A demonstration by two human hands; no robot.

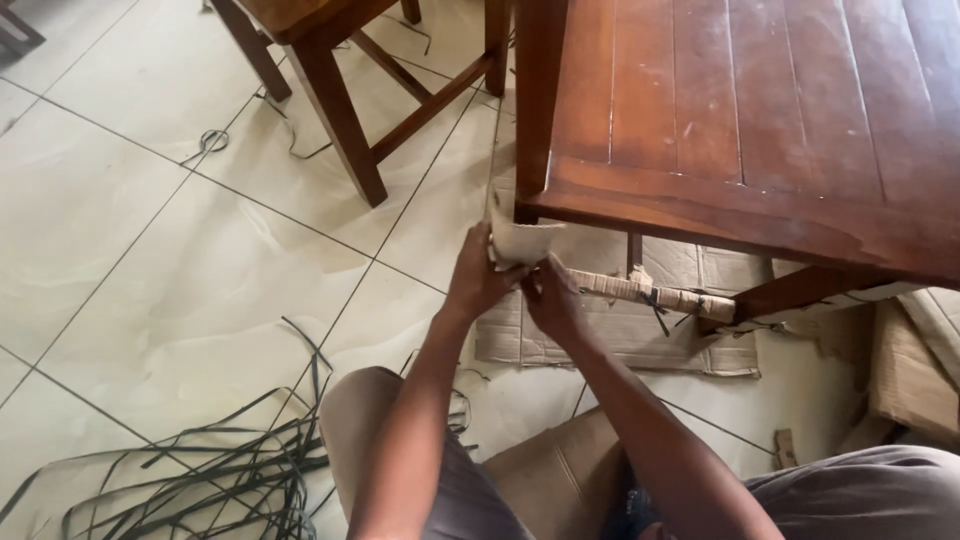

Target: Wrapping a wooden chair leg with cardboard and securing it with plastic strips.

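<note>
My left hand (474, 281) grips a piece of pale cardboard wrapping (520, 240) at the foot of the dark wooden table's leg (535, 110). Right beside it, my right hand (551, 297) pinches the same cardboard from the other side. A low table rail wrapped in cardboard (650, 293) and tied with a black strap runs off to the right of my hands. Both forearms reach forward over my knees.
The brown wooden table top (760, 120) fills the upper right. A wooden chair (330, 80) stands at the top left. Loose black plastic straps (230, 465) lie on the tiled floor at lower left. Flattened cardboard (620, 345) lies under the table; more cardboard (915, 375) sits at right.
</note>
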